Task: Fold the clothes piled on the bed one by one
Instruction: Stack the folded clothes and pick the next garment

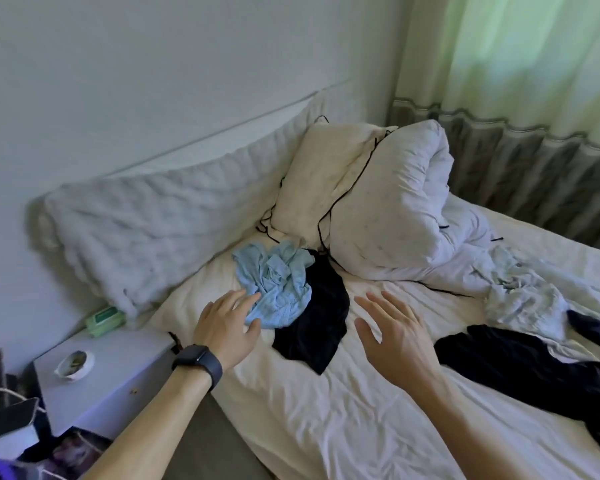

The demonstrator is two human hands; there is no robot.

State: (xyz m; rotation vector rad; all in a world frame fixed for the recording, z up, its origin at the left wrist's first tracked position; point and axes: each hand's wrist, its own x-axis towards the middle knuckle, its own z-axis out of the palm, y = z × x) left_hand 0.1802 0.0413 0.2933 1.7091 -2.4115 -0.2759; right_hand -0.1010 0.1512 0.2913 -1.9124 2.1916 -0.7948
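Fingers (244, 298) of left hand (227, 327) spread, touching blue garment (278, 285), right hand (392, 337) splayed, empty

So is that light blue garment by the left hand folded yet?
Not folded. The light blue garment lies crumpled in a bunched heap, partly over a black garment; left hand reaches toward it, fingers straight.

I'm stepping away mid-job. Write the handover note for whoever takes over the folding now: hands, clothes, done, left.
Hands: left hand open, fingertips at the edge of the light blue garment, gripping nothing; right hand open above the bare sheet, holding nothing.
Clothes: light blue garment crumpled, lying partly on the black garment near the pillows; pale crumpled garment and dark clothes to the right.
Done: no folded item in view.
Left: fold all of them, probably the blue one first.
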